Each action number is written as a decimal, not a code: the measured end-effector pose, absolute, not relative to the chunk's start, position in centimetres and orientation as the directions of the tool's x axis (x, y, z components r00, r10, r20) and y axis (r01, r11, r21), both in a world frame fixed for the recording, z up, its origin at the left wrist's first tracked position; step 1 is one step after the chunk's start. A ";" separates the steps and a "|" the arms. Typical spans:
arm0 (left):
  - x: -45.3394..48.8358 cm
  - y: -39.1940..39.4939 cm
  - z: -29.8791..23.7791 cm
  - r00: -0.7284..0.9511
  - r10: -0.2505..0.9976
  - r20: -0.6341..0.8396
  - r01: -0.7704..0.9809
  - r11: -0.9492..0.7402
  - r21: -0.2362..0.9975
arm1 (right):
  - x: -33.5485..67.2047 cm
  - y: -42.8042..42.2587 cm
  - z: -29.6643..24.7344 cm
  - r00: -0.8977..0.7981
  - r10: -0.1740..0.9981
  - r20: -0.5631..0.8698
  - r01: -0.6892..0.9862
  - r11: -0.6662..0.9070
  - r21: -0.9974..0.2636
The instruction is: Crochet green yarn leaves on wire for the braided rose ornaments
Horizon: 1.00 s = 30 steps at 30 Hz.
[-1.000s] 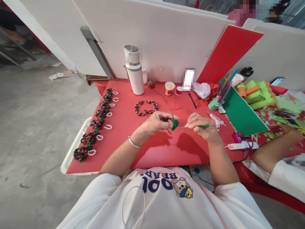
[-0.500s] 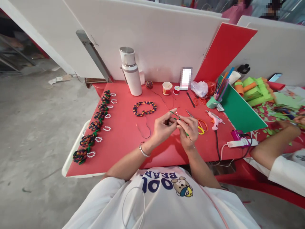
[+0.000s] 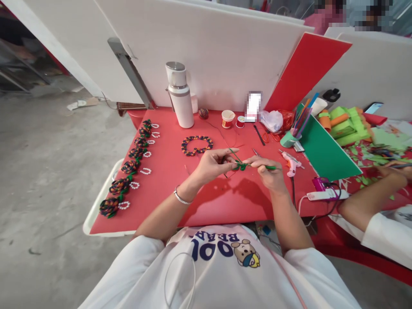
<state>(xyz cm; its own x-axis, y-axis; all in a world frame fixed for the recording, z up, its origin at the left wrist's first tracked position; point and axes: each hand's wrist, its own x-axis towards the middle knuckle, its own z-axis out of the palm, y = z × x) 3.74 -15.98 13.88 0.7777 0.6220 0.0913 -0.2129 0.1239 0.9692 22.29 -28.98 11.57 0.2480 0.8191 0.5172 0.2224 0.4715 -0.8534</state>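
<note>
Both of my hands are raised over the red table [image 3: 167, 189]. My left hand [image 3: 214, 164] pinches a small green yarn piece [image 3: 240, 165] between thumb and fingers, and a thin thread hangs from it. My right hand [image 3: 268, 171] is closed on a green-handled crochet hook [image 3: 269, 167] whose metal tip reaches into the green yarn. A silver bangle [image 3: 180, 197] sits on my left wrist.
Several multicoloured yarn flowers [image 3: 119, 186] with white bead loops line the table's left edge. A yarn ring [image 3: 197, 145], a white flask [image 3: 180, 96], a cup [image 3: 228, 119], a pink glue gun [image 3: 290, 163] and a green board [image 3: 325, 150] lie beyond. Another person's arm [image 3: 370, 201] rests at the right.
My hands came together half a second ago and have drawn slightly apart again, the hook now lying level and pointing left into the yarn. The view has shifted a little.
</note>
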 end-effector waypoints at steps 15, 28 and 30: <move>3.7 -15.0 13.8 0.769 0.635 0.075 -0.189 0.113 0.975 | 24.4 -28.8 13.4 0.057 0.927 0.371 0.126 0.362 -0.924; 3.9 -14.8 13.9 0.756 0.651 0.065 -0.204 0.139 0.969 | 24.7 -28.7 13.4 0.068 0.938 0.338 0.031 0.337 -0.941; 4.0 -14.8 13.9 0.759 0.648 0.066 -0.201 0.136 0.970 | 24.6 -28.6 13.3 0.091 0.938 0.335 0.023 0.334 -0.942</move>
<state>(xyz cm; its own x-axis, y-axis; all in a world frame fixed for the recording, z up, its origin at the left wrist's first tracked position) 4.01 -14.82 13.88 0.7589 0.6478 0.0665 -0.2014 0.1364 0.9700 24.64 -28.63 13.30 0.0911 0.9380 0.3345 0.0233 0.3338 -0.9424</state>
